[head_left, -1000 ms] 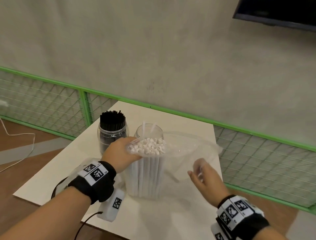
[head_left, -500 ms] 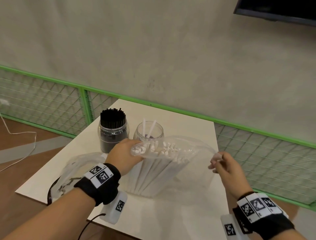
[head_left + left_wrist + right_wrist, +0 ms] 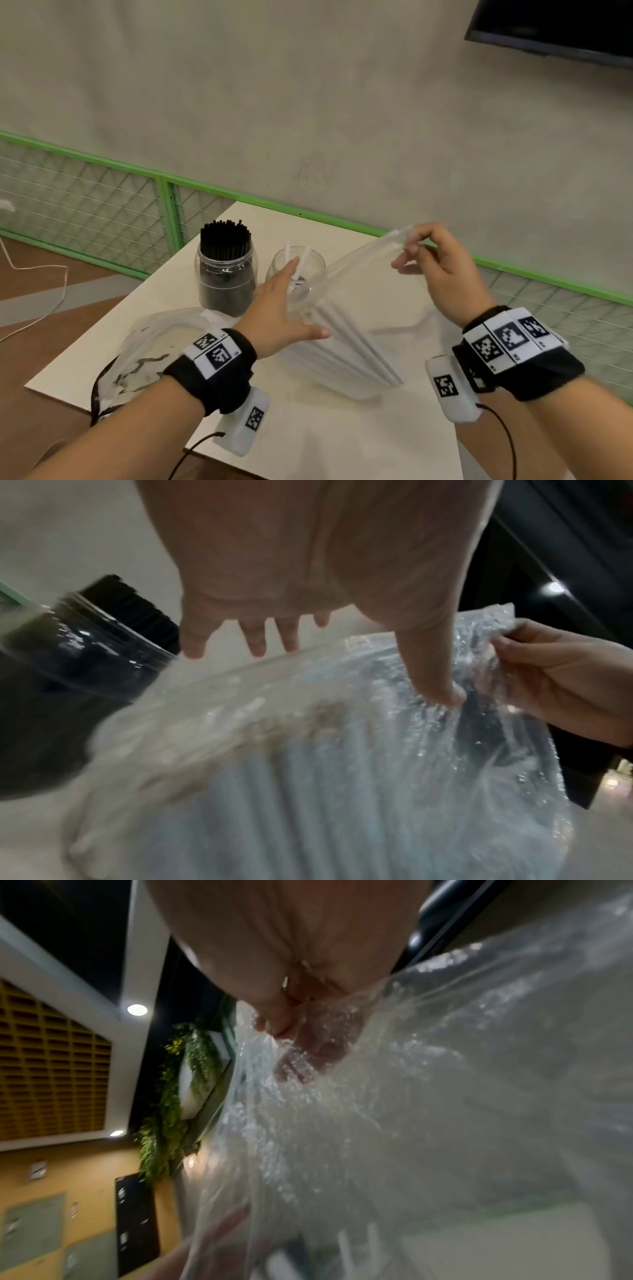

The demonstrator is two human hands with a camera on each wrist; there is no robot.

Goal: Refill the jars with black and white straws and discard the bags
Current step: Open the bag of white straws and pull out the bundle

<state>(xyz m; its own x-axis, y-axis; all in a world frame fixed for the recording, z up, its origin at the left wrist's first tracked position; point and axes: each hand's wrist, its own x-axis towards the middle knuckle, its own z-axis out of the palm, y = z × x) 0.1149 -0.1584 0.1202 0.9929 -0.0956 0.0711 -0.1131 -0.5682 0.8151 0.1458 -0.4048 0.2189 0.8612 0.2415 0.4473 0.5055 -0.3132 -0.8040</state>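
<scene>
A clear bag (image 3: 356, 346) of white straws (image 3: 346, 339) stands tilted on the white table (image 3: 342, 438), its mouth leaning towards the clear jar (image 3: 310, 265), which holds two white straws. My right hand (image 3: 411, 245) pinches the bag's raised upper edge between thumb and fingers. My left hand (image 3: 301, 298) is spread at the bag's mouth, fingers straight, thumb pressed on the plastic (image 3: 342, 777). The jar of black straws (image 3: 226, 274) stands left of the clear jar. In the right wrist view my right hand (image 3: 294, 1031) grips crinkled plastic (image 3: 445, 1096).
An empty crumpled clear bag (image 3: 147, 346) lies at the table's left front corner, beside my left wrist. A green wire fence (image 3: 164, 212) runs behind the table. A white cable (image 3: 41, 301) lies on the floor to the left.
My right hand has taken the bag's edge and lifted it up and to the right. The bag now leans towards the clear jar. My left hand has let go of the straw tops and spread out.
</scene>
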